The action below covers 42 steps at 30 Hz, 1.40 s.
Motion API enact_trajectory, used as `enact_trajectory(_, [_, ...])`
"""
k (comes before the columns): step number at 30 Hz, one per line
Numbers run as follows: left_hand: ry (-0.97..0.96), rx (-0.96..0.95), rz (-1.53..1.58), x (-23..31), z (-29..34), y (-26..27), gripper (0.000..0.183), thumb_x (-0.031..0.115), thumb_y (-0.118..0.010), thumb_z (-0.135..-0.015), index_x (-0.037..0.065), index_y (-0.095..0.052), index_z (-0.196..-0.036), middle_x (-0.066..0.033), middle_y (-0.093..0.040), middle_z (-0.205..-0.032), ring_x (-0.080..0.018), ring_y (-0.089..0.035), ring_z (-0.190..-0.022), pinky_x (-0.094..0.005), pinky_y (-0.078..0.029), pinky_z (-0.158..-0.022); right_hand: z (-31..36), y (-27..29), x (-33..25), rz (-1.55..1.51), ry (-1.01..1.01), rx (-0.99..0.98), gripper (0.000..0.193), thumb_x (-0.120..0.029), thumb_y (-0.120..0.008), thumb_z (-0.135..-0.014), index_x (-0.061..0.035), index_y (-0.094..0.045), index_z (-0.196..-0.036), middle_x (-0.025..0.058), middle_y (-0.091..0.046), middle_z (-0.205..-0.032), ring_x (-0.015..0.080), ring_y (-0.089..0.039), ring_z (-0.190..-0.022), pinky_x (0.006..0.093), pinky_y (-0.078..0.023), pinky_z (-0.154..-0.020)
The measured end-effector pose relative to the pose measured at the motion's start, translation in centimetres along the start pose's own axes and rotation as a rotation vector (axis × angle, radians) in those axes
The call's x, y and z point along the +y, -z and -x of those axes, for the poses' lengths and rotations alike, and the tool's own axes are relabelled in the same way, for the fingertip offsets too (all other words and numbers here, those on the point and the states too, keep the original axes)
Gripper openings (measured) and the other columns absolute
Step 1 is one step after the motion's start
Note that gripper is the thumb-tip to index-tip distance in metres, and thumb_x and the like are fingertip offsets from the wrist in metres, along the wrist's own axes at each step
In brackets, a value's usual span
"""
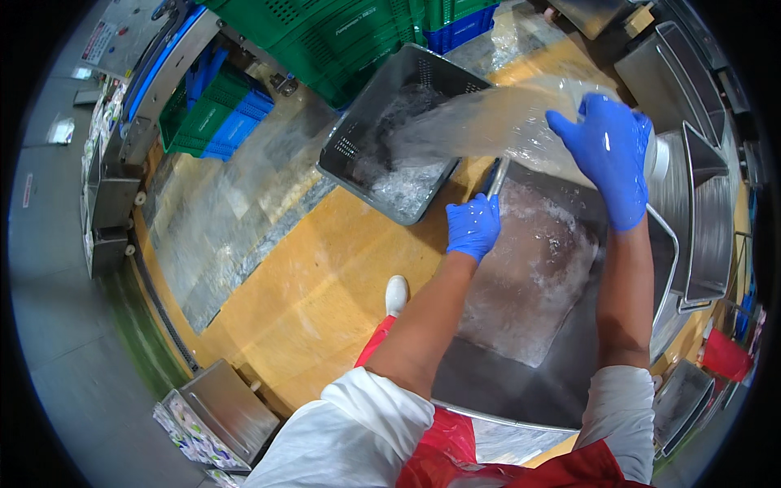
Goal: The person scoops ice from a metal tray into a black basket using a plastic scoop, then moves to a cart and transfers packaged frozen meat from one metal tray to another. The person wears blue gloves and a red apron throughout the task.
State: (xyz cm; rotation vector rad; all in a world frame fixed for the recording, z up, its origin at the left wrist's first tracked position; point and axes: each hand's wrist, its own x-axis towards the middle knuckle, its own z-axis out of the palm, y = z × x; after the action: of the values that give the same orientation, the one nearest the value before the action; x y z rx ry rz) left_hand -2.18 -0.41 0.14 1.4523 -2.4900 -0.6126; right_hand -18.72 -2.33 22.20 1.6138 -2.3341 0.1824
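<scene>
Clear plastic film [480, 122] is stretched in the air, from inside the dark grey crate [366, 195] on the left across to my right grip [606, 159] over the metal bin [488, 398]. Right grip: fingers curled, apparently on the film's end, thumb standing apart; exact pinch point hidden. Left grip [473, 226]: closed in a fist on a metal bar [499, 177] at the bin's far left corner, maybe its handle or rim, can't tell which.

Film handling, my judgement: very light, limp, wet-looking and shiny, so likely slippery against gloves. No stiffness; it billows and blurs. Probably tears if snagged on the crate's slotted wall. Best taken by a bunched edge or gathered corner, whole fist rather than fingertips.

In the bin lies a flat, frosted pinkish slab [529, 285], well below both hands. Looks dense and stiff, likely heavy and slick; I'd take it two-handed by opposite edges. More crumpled clear film sits in the grey crate, which stands on the yellow floor [285, 268]. Stacked green crates [358, 49] behind it.
</scene>
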Motion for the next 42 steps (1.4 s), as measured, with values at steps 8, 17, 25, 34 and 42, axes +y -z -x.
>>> enact_trajectory(8, [0.038, -0.027, -0.135, -0.9, 0.1, -0.1, 0.037, 0.030, -0.041, -0.097, 0.005, -0.060, -0.078, -0.0168, -0.063, -0.064, -0.0362, -0.063, -0.059, -0.0491, -0.044, -0.062, 10.2, -1.8, 8.6, -0.144, -0.112, -0.038, 0.040, -0.043, -0.071, -0.077, -0.0048, -0.061, -0.084, 0.0152, -0.063, -0.076, 0.0344, -0.061, -0.076, 0.0498, -0.039, -0.082])
enact_trajectory(17, [0.005, -0.015, -0.148, 0.0, -0.4, -0.6, 0.042, 0.030, -0.036, -0.099, 0.000, -0.060, -0.081, -0.0264, -0.063, -0.069, -0.0437, -0.063, -0.064, -0.0528, -0.049, -0.065, 52.0, -27.2, 14.4, -0.083, -0.970, -1.020, 0.042, -0.038, -0.069, -0.080, -0.0029, -0.063, -0.104, 0.0209, -0.065, -0.108, 0.0426, -0.061, -0.101, 0.0655, -0.045, -0.078])
enact_trajectory(25, [0.006, -0.024, -0.226, 1.1, -0.4, -0.9, 0.043, 0.030, -0.036, -0.100, -0.003, -0.060, -0.088, -0.0304, -0.060, -0.074, -0.0489, -0.059, -0.070, -0.0551, -0.043, -0.063, 57.6, -41.3, -3.6, -0.459, -1.149, -0.986, 0.040, -0.033, -0.064, -0.081, 0.0021, -0.065, -0.101, 0.0252, -0.065, -0.103, 0.0431, -0.062, -0.101, 0.0545, -0.049, -0.084])
enact_trajectory(34, [0.028, -0.035, -0.200, 0.5, -0.6, -0.1, 0.042, 0.028, -0.037, -0.100, -0.003, -0.062, -0.089, -0.0297, -0.060, -0.073, -0.0485, -0.059, -0.071, -0.0538, -0.045, -0.064, 45.2, -42.3, -0.8, -1.129, -1.419, -0.599, 0.033, -0.023, -0.063, -0.080, 0.0065, -0.063, -0.095, 0.0171, -0.067, -0.093, 0.0231, -0.063, -0.083, 0.0388, -0.049, -0.075])
enact_trajectory(42, [0.029, -0.120, -0.199, 0.3, -1.3, -0.4, 0.038, 0.030, -0.039, -0.098, 0.001, -0.058, -0.082, -0.0229, -0.064, -0.068, -0.0402, -0.065, -0.064, -0.0501, -0.049, -0.065, 36.7, -27.4, 4.9, -1.436, -1.045, -0.210, 0.015, -0.007, -0.058, -0.084, 0.0020, -0.062, -0.095, 0.0044, -0.064, -0.088, 0.0122, -0.055, -0.079, 0.0295, -0.047, -0.073])
